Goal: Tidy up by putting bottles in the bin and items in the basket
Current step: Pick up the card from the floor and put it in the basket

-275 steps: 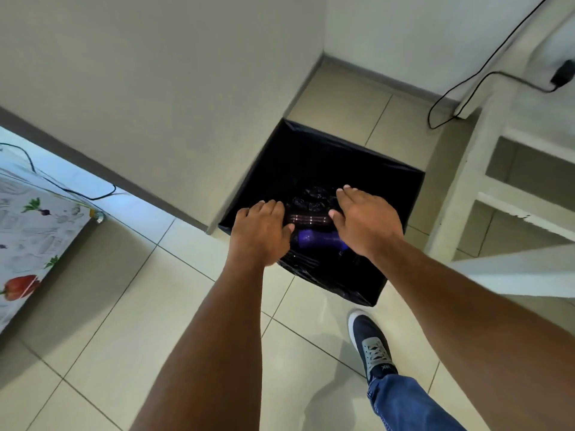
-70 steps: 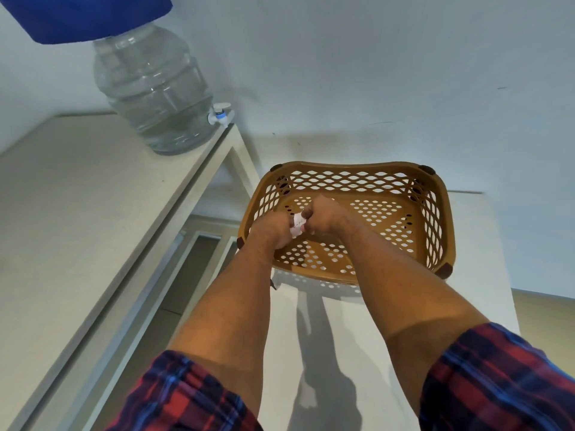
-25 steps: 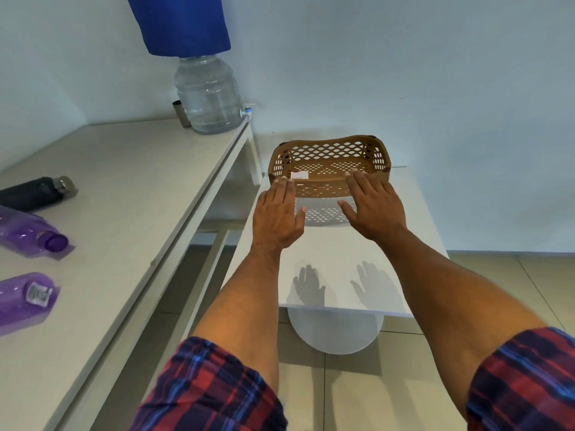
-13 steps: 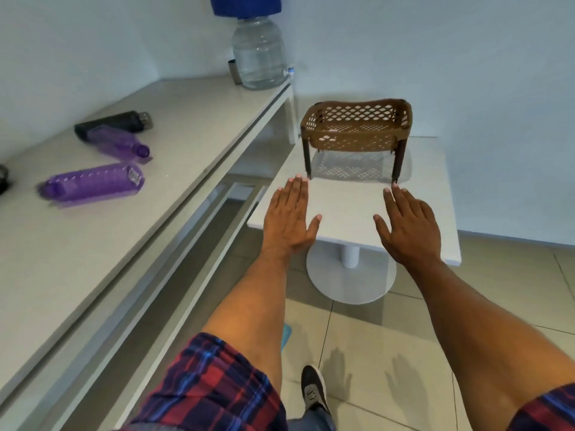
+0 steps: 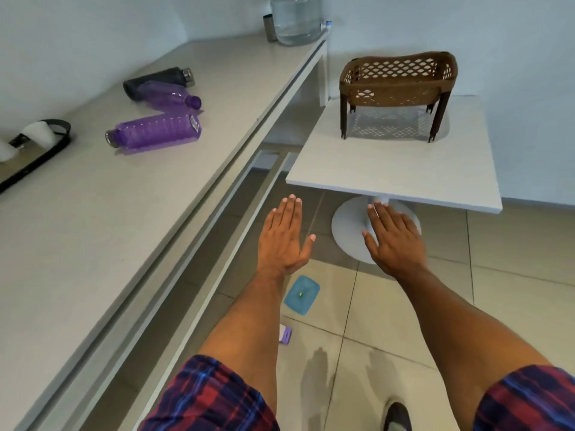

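Note:
A brown lattice basket (image 5: 396, 85) on short legs stands on the small white table (image 5: 395, 169) at the upper right. On the long counter (image 5: 93, 213) to the left lie two purple bottles (image 5: 155, 131) (image 5: 169, 94) and a dark bottle (image 5: 158, 78) behind them. My left hand (image 5: 284, 241) and my right hand (image 5: 393, 237) hover flat, palms down, over the floor in front of the small table, both empty with fingers apart. The bin is out of view.
A big clear water jug (image 5: 295, 18) stands at the counter's far end. A black strap with white rolls (image 5: 34, 141) lies at the counter's left edge. On the tiled floor lie a blue lid (image 5: 301, 294) and a small purple-white item (image 5: 285, 334). My shoe (image 5: 396, 416) shows at the bottom.
I have stepped back from the basket, where a small white item was put in. Both hands drew away from the small table and now hang lower, over the floor.

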Available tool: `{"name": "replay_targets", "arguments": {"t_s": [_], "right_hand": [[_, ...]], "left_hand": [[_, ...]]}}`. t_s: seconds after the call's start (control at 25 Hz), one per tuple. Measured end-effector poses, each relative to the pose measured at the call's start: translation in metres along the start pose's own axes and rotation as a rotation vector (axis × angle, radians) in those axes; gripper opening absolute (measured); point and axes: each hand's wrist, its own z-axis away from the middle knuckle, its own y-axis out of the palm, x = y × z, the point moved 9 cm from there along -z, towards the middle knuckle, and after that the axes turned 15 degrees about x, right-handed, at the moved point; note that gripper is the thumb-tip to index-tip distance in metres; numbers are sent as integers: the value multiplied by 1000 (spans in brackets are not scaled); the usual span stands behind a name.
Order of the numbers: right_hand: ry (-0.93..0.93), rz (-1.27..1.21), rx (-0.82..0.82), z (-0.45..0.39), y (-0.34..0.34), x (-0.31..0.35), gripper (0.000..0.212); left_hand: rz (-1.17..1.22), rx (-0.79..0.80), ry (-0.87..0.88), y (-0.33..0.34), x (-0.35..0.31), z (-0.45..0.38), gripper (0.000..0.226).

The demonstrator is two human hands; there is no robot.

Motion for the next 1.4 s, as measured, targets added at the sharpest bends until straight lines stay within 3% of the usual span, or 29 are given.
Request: {"name": "replay_targets", "arguments": {"t_s": [0.24, 0.4, 0.68, 1.0, 1.16, 1.4], "right_hand": [[85, -64, 56, 39, 78, 107, 61], [155, -136, 145, 88, 147, 154, 63], [159, -188, 287, 128, 259, 175, 63], [78, -221, 319, 128, 399, 201, 59], [16, -192, 316, 130, 468, 232, 57], [-10, -159, 450, 129, 590, 271, 62]], "left_hand": [[34, 107, 18, 75, 99, 81, 85], [21, 234, 74, 142, 125, 122, 83], [50, 379, -9, 260, 137, 156, 84], [38, 531, -171, 392, 172, 188, 88], [42, 619, -252, 475, 207, 200, 90], [73, 717, -278, 613, 241, 215, 89]]}}
